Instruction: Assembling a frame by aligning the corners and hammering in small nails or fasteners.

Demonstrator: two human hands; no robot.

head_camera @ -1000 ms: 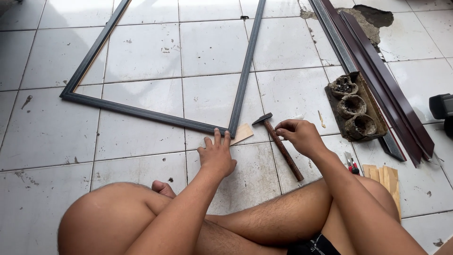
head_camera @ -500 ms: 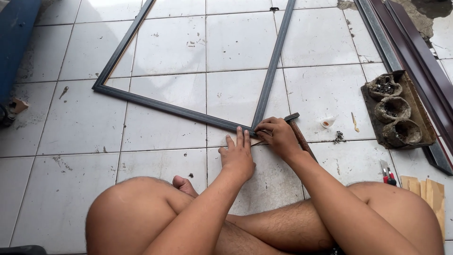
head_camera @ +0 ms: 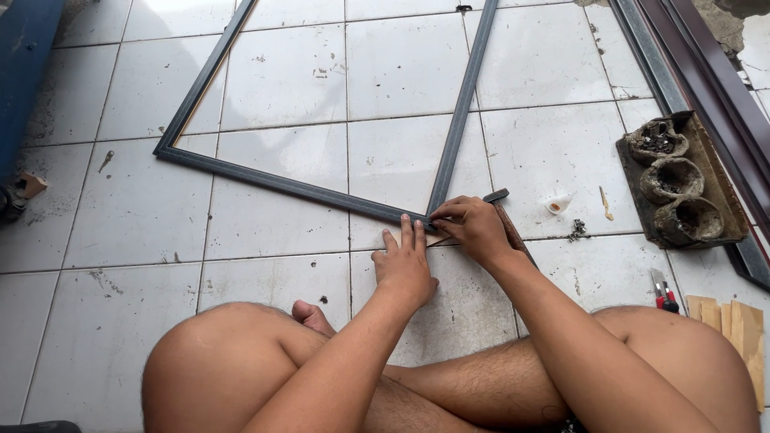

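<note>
Frame (head_camera: 321,192) is lying flat on the tile floor (head_camera: 120,224), near corner pointing at you. Your L hand (head_camera: 405,265) is pressing flat, fingers together, just below that corner. R hand (head_camera: 473,228) is pinching the corner tip, covering a hammer (head_camera: 501,210). Tray (head_camera: 682,188) far right.

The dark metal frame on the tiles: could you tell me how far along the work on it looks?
Done: the dark frame lies on the floor with its far-left corner closed. In hand: the left hand lies flat on the tile by the near corner, and the right hand pinches that corner where two bars meet. Left: the joint there looks unsettled; the hammer lies beneath the right hand, not gripped.
</note>
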